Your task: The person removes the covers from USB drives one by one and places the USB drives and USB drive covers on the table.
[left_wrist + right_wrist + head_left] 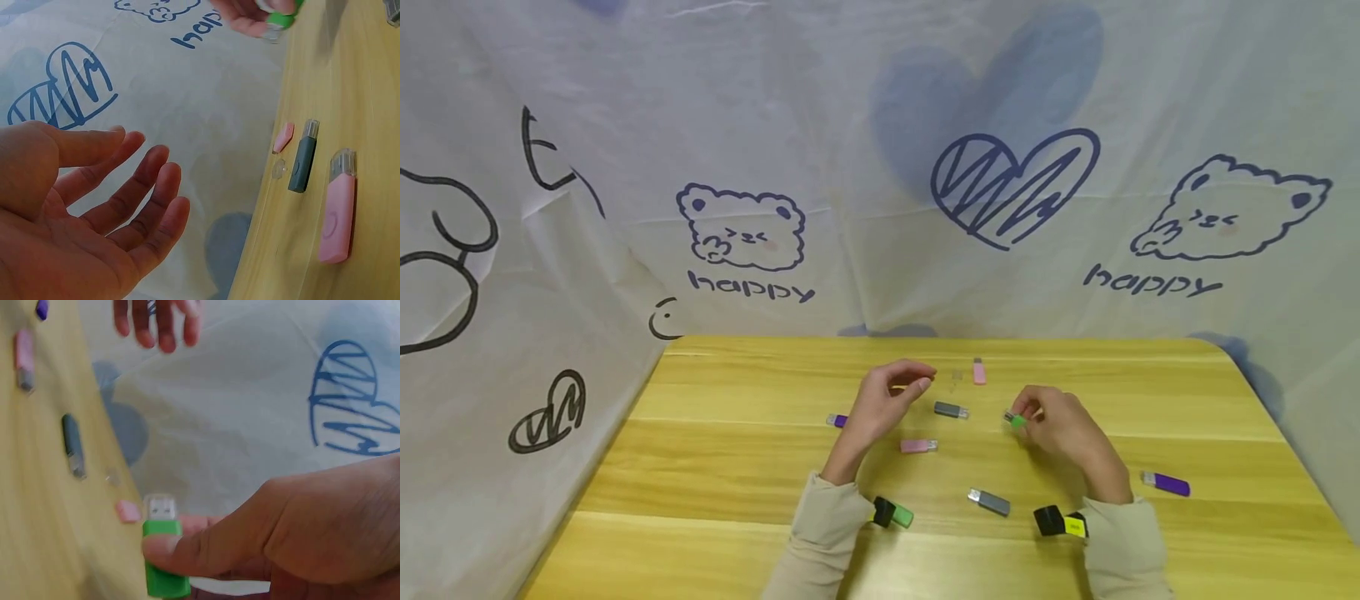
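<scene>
A green USB flash drive (164,556) is pinched between the thumb and fingers of my right hand (1060,423). Its metal plug points away, with what looks like a clear cap over it. Across from it, my left hand (887,400) hovers above the table with loosely bent fingers, holding nothing. Between the hands lies a grey flash drive (951,410). A pink flash drive (917,447) is nearer the left wrist, and another pink flash drive (978,372) lies at the back. Beside that one sits a small clear piece (279,169), perhaps a cap.
A second grey flash drive (991,502) lies in front, and a purple one (1171,483) at the right. Partly hidden by the left arm are another purple drive (835,421) and a green one (902,517). A printed cloth (865,167) hangs behind the wooden table (715,467).
</scene>
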A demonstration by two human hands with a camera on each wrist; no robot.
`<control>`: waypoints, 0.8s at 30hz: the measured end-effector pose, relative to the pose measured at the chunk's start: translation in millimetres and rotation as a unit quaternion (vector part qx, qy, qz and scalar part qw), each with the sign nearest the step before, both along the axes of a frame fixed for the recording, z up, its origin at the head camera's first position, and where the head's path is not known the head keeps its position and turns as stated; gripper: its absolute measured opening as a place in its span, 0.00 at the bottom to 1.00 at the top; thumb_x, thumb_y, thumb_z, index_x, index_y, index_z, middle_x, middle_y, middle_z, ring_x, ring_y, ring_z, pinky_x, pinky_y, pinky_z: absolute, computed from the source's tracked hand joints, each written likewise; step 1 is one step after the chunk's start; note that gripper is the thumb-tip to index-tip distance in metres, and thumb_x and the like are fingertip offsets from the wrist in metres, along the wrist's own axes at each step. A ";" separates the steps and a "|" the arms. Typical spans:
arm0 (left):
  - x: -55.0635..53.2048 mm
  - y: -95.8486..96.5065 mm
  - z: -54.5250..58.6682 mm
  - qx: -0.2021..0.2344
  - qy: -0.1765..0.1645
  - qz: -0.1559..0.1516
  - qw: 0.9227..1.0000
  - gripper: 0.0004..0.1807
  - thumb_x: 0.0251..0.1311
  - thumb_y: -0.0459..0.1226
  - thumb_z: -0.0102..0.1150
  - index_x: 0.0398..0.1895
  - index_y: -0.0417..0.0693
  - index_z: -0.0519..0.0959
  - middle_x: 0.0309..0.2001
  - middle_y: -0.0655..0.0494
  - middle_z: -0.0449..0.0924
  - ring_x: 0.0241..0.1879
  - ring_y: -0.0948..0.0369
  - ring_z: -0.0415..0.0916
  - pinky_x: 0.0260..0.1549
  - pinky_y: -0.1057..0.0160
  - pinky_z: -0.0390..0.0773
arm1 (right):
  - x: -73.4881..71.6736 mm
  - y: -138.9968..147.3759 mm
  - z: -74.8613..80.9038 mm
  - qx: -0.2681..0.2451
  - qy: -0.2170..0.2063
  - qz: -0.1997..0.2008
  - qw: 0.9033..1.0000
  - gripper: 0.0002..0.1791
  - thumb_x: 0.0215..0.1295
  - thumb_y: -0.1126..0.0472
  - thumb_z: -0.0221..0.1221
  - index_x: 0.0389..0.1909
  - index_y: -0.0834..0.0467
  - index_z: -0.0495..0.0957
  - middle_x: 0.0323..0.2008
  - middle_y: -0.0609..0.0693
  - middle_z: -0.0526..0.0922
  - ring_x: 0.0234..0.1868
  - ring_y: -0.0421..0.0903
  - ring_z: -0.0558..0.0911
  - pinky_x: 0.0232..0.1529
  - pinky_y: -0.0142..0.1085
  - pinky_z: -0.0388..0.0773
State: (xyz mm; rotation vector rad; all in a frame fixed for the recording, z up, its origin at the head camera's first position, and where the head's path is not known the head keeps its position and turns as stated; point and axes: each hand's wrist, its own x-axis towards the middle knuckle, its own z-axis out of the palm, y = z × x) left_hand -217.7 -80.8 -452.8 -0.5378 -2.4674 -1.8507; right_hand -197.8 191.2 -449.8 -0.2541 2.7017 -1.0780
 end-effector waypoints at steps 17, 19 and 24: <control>8.0 10.4 8.5 0.026 -0.002 -0.051 0.998 0.09 0.70 0.31 0.63 0.50 0.38 0.85 0.50 0.42 0.85 0.50 0.49 0.84 0.48 0.63 0.83 | 13.1 -19.0 32.9 -0.086 0.151 0.003 0.985 0.10 0.68 0.71 0.65 0.47 0.61 0.87 0.44 0.56 0.88 0.43 0.52 0.86 0.44 0.46 0.85; 9.1 11.5 9.4 0.034 -0.004 -0.061 0.998 0.10 0.70 0.31 0.63 0.50 0.37 0.84 0.51 0.40 0.85 0.50 0.49 0.84 0.48 0.64 0.83 | 13.6 -22.7 33.8 -0.096 0.158 0.003 0.983 0.10 0.66 0.71 0.67 0.47 0.61 0.88 0.43 0.56 0.88 0.41 0.50 0.86 0.42 0.41 0.85; 10.4 14.1 10.2 0.046 -0.007 -0.082 0.996 0.11 0.70 0.31 0.63 0.52 0.35 0.83 0.50 0.41 0.85 0.46 0.52 0.86 0.47 0.63 0.83 | 14.8 -32.8 35.1 -0.124 0.172 0.009 0.977 0.10 0.61 0.72 0.70 0.44 0.62 0.88 0.41 0.56 0.89 0.38 0.48 0.88 0.38 0.34 0.85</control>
